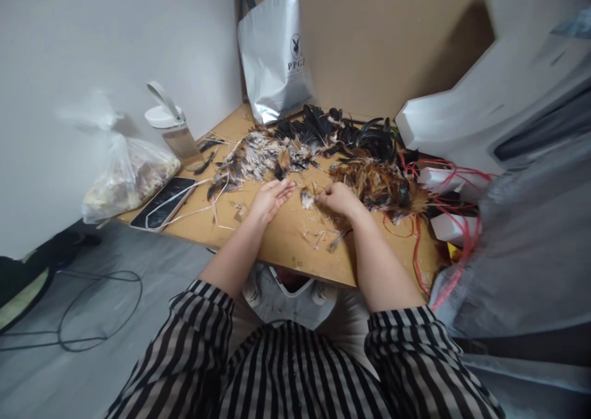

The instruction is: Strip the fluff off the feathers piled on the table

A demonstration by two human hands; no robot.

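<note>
My left hand is over the middle of the wooden table, thumb pressed to the fingertips in a pinch. What it pinches is too small to make out. Just beyond its fingertips is a brown feather with a dark base; I cannot tell if they touch. My right hand is closed, its fingertips at a pale fluffy feather. Behind the hands lie a heap of whitish-brown feathers and a row of long black feathers. Right of my right hand is a pile of orange-brown feathers.
A phone, a clear bag and a lidded bottle stand at the left. A silver bag is at the back. Red ties hang at the right. Loose feather scraps lie near the table's front edge.
</note>
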